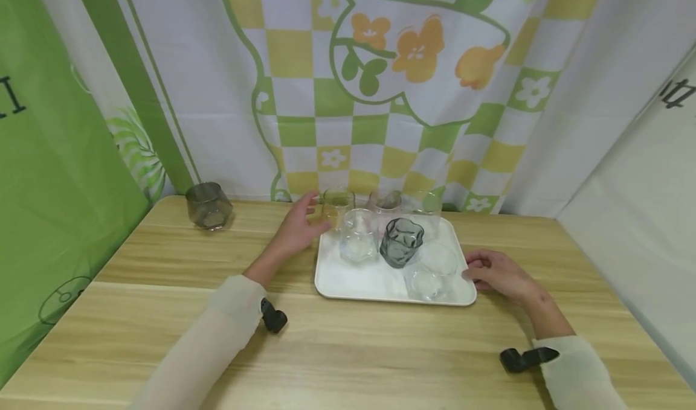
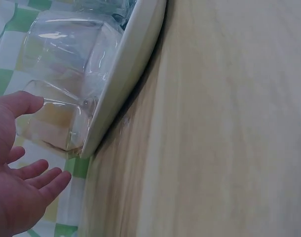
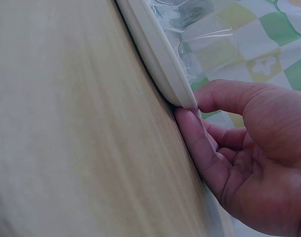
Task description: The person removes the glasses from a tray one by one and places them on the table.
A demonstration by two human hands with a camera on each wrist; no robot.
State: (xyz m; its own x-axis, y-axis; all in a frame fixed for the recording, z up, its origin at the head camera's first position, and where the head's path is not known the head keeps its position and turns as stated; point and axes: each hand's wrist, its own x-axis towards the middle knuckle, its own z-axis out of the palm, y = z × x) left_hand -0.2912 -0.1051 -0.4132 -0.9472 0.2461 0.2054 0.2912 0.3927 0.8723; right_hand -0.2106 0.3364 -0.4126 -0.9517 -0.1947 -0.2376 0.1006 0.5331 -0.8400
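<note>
A white tray (image 1: 359, 283) lies on the table, loaded with several drinking glasses. My right hand (image 1: 502, 274) pinches its right edge; the right wrist view shows the thumb above the rim of the tray (image 3: 163, 64) and a finger beneath. By the tray's back left corner is my left hand (image 1: 299, 223), thumb and fingers spread beside an amber glass (image 1: 338, 201). In the left wrist view the thumb overlaps the amber glass (image 2: 56, 123), and the other fingers extend past the tray's corner. A dark grey glass (image 1: 401, 244) stands mid-tray, between clear glasses (image 1: 359, 241).
A smoky brown glass (image 1: 209, 208) stands alone at the table's back left. Behind the table (image 1: 353, 349) hangs a patterned curtain (image 1: 380, 96), close to the rear glasses. A green cloth (image 1: 54, 186) borders the left side, a white one (image 1: 641, 174) the right.
</note>
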